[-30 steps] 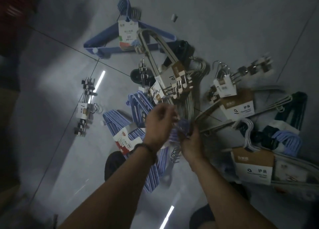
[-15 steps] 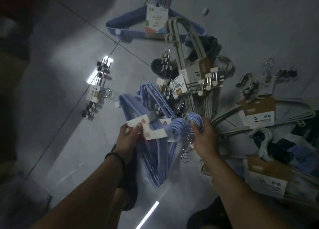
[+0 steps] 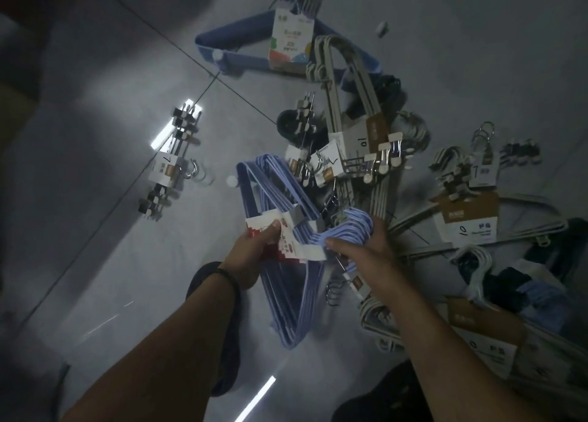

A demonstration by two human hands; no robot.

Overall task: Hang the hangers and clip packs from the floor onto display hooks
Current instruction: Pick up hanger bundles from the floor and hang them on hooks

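Note:
A bundle of light-blue hangers [image 3: 286, 297] with a white and red paper label is lifted above the grey floor. My left hand [image 3: 254, 256] grips the label band, thumb on top. My right hand [image 3: 366, 246] holds the bunched blue hooks at the bundle's top. On the floor beyond lie a dark-blue hanger pack [image 3: 235, 42], a grey hanger pack [image 3: 346, 109] with a "10" label, and several clip packs [image 3: 381, 159].
A separate clip pack [image 3: 168, 167] lies alone to the left on the tiled floor [image 3: 111, 230]. More grey and white hanger packs with brown labels [image 3: 467, 221] crowd the right side. My dark shoes [image 3: 222, 342] stand below the bundle.
The blue hanger bundle has come up off the floor pile. My left hand shifted from the hooks to the label, and my right hand took the hooks. The view tilted closer.

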